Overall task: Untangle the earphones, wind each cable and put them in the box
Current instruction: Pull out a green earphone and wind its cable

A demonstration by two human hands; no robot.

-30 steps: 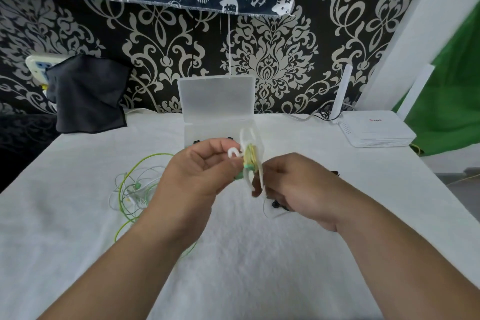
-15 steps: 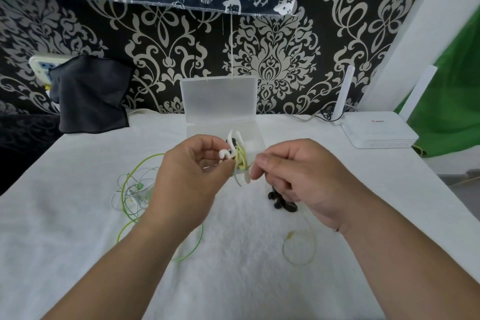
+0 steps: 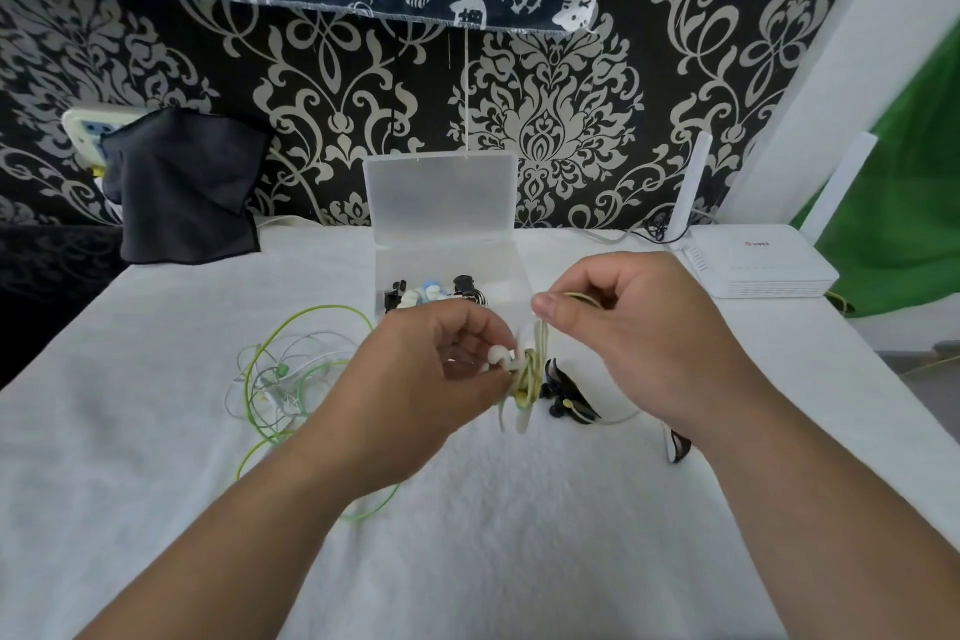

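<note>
My left hand [image 3: 436, 374] pinches a small coil of pale yellow-white earphone cable [image 3: 527, 374] with white earbuds sticking out. My right hand [image 3: 634, 327] pinches the loose end of that same cable just above the coil, thumb and forefinger closed on it. Behind the hands stands the clear plastic box [image 3: 511, 270] with its lid up; wound earphones [image 3: 431, 294] lie inside. A tangle of green and white earphones [image 3: 291, 369] lies on the white cloth to the left. Black earphones [image 3: 566, 395] lie on the cloth under my right hand.
A white router [image 3: 753, 270] with upright antennas sits at the back right. A dark cloth [image 3: 182, 187] hangs over a socket at the back left. A small black-and-white object [image 3: 675, 447] lies by my right wrist. The patterned wall rises right behind the box.
My right hand has risen and pulled the cable end up over the coil. The coil in my left hand has dropped a little lower, and the box contents now show behind it.
</note>
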